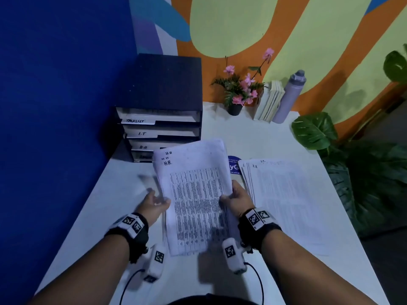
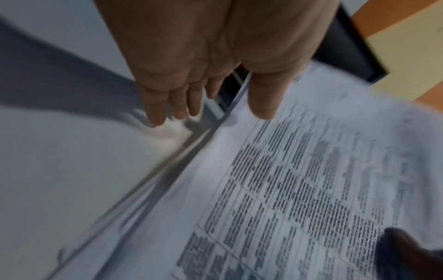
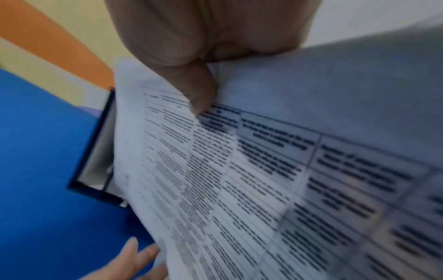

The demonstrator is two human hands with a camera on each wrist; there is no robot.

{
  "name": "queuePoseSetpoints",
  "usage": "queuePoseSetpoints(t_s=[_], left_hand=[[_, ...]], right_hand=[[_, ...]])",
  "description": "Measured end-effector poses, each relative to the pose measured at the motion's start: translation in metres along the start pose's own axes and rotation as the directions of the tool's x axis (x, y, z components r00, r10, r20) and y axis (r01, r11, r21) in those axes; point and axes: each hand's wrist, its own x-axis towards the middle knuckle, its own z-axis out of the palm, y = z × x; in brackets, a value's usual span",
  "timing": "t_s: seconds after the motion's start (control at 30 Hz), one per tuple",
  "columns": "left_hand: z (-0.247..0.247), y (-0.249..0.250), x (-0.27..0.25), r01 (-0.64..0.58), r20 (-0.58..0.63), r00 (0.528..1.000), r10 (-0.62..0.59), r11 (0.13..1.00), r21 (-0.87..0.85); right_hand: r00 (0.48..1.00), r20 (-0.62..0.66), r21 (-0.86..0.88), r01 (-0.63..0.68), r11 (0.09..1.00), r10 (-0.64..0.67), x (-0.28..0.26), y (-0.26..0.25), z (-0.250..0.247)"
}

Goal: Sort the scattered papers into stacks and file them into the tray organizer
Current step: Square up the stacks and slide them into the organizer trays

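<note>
I hold a stack of printed papers marked "H.R." [image 1: 193, 194] above the white table [image 1: 110, 194], its top edge near the tray organizer [image 1: 163, 119]. My right hand [image 1: 231, 195] grips the stack's right edge; the thumb [image 3: 201, 102] lies on top and the fingers are hidden beneath. Along the stack's left edge is my left hand [image 1: 157, 200], its fingers [image 2: 167, 106] straight and its thumb [image 2: 263, 106] resting on the top sheet. The dark organizer has trays labelled TASKLIST, I.T and H.R; the stack hides the lowest label. A second stack marked "I.T." [image 1: 286, 194] lies flat on the right.
A blue wall [image 1: 55, 128] runs along the table's left side. At the back stand a potted flower [image 1: 237, 93], upright books [image 1: 269, 100] and a grey bottle [image 1: 290, 95]. Large plant leaves [image 1: 315, 130] overhang the table's right edge. A blue round sticker [image 1: 234, 165] shows between the stacks.
</note>
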Motion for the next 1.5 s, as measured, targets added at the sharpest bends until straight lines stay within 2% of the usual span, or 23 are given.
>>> queuePoseSetpoints(t_s=[0.1,0.17,0.23,0.3,0.37,0.43,0.5,0.6,0.67,0.73,0.8,0.87,0.93,0.97,1.03,1.1,1.17,1.23,1.4,1.5], left_hand=[[-0.006,0.038,-0.004,-0.226,-0.126,0.971,0.204,0.955,-0.193],[-0.005,0.065,-0.012,-0.345,-0.237,0.926,0.293,0.912,-0.220],[-0.003,0.084,-0.024,-0.415,-0.302,0.887,0.351,0.891,-0.184],[0.002,0.088,-0.029,-0.449,-0.321,0.865,0.386,0.880,-0.154],[0.008,0.087,-0.034,-0.503,-0.298,0.848,0.437,0.841,-0.199],[0.012,0.084,-0.037,-0.564,-0.309,0.812,0.496,0.802,-0.195],[0.014,0.090,-0.045,-0.620,-0.349,0.758,0.551,0.776,-0.119],[0.014,0.106,-0.059,-0.702,-0.413,0.672,0.615,0.706,-0.089],[0.015,0.116,-0.059,-0.713,-0.451,0.650,0.611,0.696,-0.084],[0.018,0.125,-0.059,-0.700,-0.496,0.651,0.575,0.708,-0.098],[0.018,0.129,-0.055,-0.673,-0.528,0.670,0.523,0.727,-0.135],[0.018,0.129,-0.053,-0.677,-0.534,0.671,0.515,0.718,-0.158],[0.016,0.125,-0.050,-0.712,-0.507,0.658,0.557,0.679,-0.178],[0.014,0.121,-0.048,-0.720,-0.473,0.664,0.579,0.665,-0.198],[0.009,0.110,-0.041,-0.713,-0.392,0.692,0.606,0.659,-0.240],[0.006,0.096,-0.032,-0.660,-0.298,0.748,0.592,0.707,-0.254],[0.006,0.086,-0.026,-0.588,-0.246,0.806,0.538,0.773,-0.237],[0.008,0.085,-0.021,-0.549,-0.270,0.828,0.491,0.809,-0.213],[0.015,0.095,-0.024,-0.541,-0.357,0.828,0.432,0.782,-0.309],[0.018,0.101,-0.038,-0.574,-0.366,0.815,0.450,0.715,-0.399]], right_hand=[[0.994,-0.025,0.178,0.106,0.978,-0.104,-0.005,-0.033,-0.011],[0.985,-0.070,0.252,0.173,0.952,-0.161,-0.005,-0.047,-0.016],[0.971,-0.111,0.261,0.235,0.936,-0.212,-0.004,-0.053,-0.019],[0.956,-0.149,0.254,0.283,0.925,-0.251,-0.006,-0.053,-0.021],[0.941,-0.193,0.280,0.326,0.903,-0.280,-0.010,-0.054,-0.024],[0.915,-0.238,0.283,0.387,0.877,-0.327,-0.016,-0.059,-0.027],[0.844,-0.298,0.191,0.511,0.838,-0.447,-0.016,-0.063,-0.031],[0.649,-0.319,-0.108,0.699,0.707,-0.691,-0.007,-0.068,-0.035],[0.554,-0.277,-0.288,0.732,0.618,-0.785,0.003,-0.071,-0.036],[0.515,-0.249,-0.348,0.743,0.572,-0.820,0.009,-0.070,-0.035],[0.503,-0.220,-0.373,0.748,0.548,-0.836,0.011,-0.069,-0.035],[0.539,-0.204,-0.330,0.749,0.575,-0.818,0.008,-0.070,-0.034],[0.657,-0.234,-0.147,0.705,0.694,-0.716,0.000,-0.072,-0.033],[0.732,-0.275,0.008,0.650,0.760,-0.623,-0.005,-0.073,-0.032],[0.860,-0.325,0.319,0.491,0.811,-0.392,-0.011,-0.077,-0.028],[0.936,-0.280,0.483,0.328,0.812,-0.211,-0.013,-0.080,-0.026],[0.968,-0.217,0.520,0.227,0.824,-0.129,-0.012,-0.081,-0.024],[0.969,-0.215,0.496,0.213,0.842,-0.119,-0.010,-0.083,-0.019],[0.967,-0.253,0.541,0.173,0.823,-0.038,-0.006,-0.083,-0.011],[0.967,-0.248,0.513,0.183,0.839,-0.060,-0.008,-0.080,-0.009]])
